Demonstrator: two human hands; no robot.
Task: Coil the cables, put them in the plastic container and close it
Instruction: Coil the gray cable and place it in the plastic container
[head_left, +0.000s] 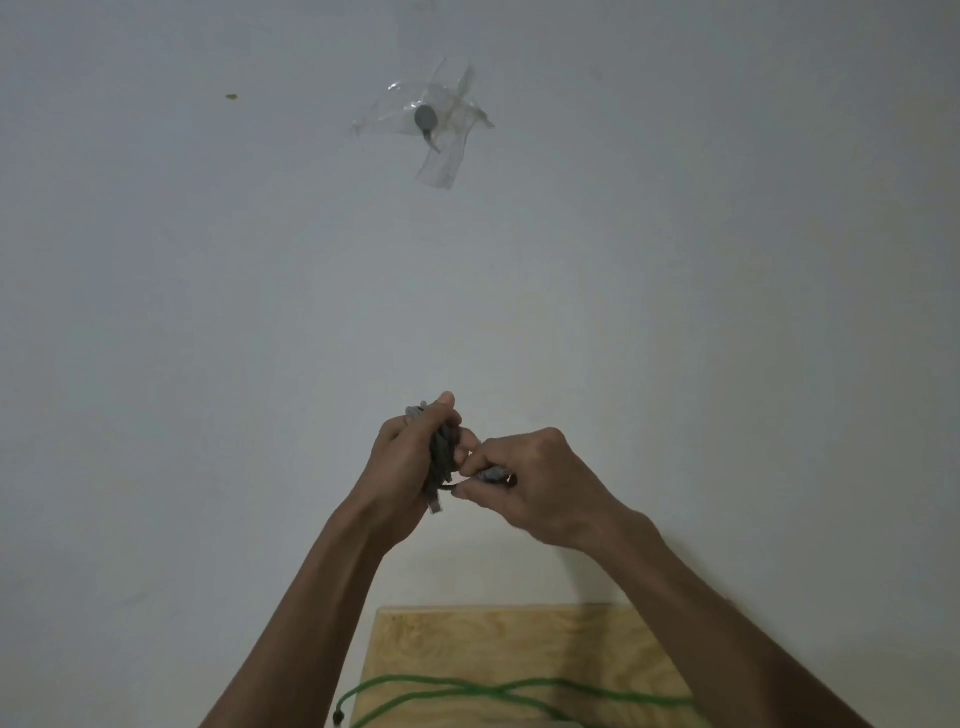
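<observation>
Left hand (402, 462) clenched round the grey cable (441, 457), a bundle of coils standing roughly upright in the fist, thumb pressed on its top. Right hand (535, 483) just beside it, fingertips pinching the cable's loose end, which ran from the bottom of the bundle to a light-grey plug (491, 475) in the same grip. Both hands raised in front of the wall (208, 312), well above the desk (493, 649).

Judged step: winding or tucking the last tail of the grey cable. Coiling of this one nearly finished; nothing stowed yet.

Green cable (467, 693) lay uncoiled in loose loops on the desk, below the hands, one end hanging off the desk's left edge. Container not in view, so its place and lid state unknown.

On the wall above the hands: a small grey disc (425, 118) under clear tape (441, 124).

Risks from here:
- Bundle springs open if the left grip slackens before the tail is secured; stiff coils would cause it.
- Plug slips from the right fingertips; the pinch looked light.
- Green cable's hanging end could drag the rest off the desk if nudged.
- A fat, loosely wound bundle may stop the lid from closing.
</observation>
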